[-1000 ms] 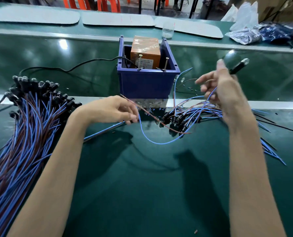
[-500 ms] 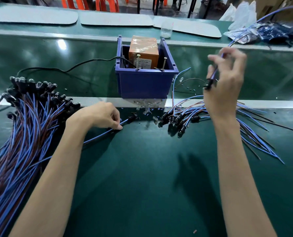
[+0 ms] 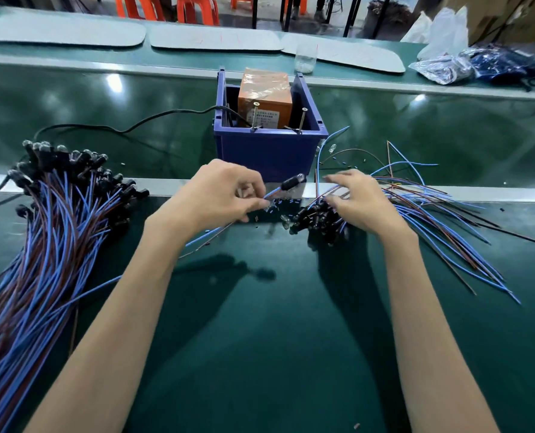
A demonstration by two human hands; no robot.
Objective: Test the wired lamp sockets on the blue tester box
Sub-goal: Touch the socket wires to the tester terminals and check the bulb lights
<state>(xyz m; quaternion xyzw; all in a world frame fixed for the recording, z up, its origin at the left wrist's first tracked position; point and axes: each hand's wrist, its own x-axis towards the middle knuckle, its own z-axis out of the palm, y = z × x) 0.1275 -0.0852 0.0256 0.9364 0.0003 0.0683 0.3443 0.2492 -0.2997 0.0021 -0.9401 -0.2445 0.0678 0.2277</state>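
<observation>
The left hand (image 3: 219, 195) pinches the blue and brown wires of one socket (image 3: 291, 182) between thumb and fingertips. The socket points toward 2 o'clock from the knuckles, bulb end outward, and is held off the table (image 3: 275, 323). Its wires trail back under the wrist toward 7 o'clock.

The right hand (image 3: 361, 201) is just beside it at 3 o'clock, palm down. Its fingers are spread and bent over a pile (image 3: 314, 218) of black sockets. The fingertips touch the wires there, but I cannot tell whether they grasp any. The hands do not touch, and small loose bits (image 3: 280, 202) lie on the table between them.

At 12 o'clock from the hands stands the blue box (image 3: 269, 151), open-topped, just beyond a pale rail (image 3: 447, 193). An orange unit (image 3: 264, 95) sits inside it, and two screws (image 3: 255, 117) stand upright at its front rim. A black cable (image 3: 135, 126) runs from the box's left side toward 9 o'clock.

Loose wires (image 3: 447, 220) fan out from the pile toward 4 o'clock. At 9 o'clock from the left hand lies a big bundle (image 3: 47, 232) of wired sockets, black heads at the far end and wires running toward 7 o'clock. Far off at 12 o'clock, behind the box, stands a clear cup (image 3: 305, 59). At 2 o'clock lie plastic bags (image 3: 478, 64).
</observation>
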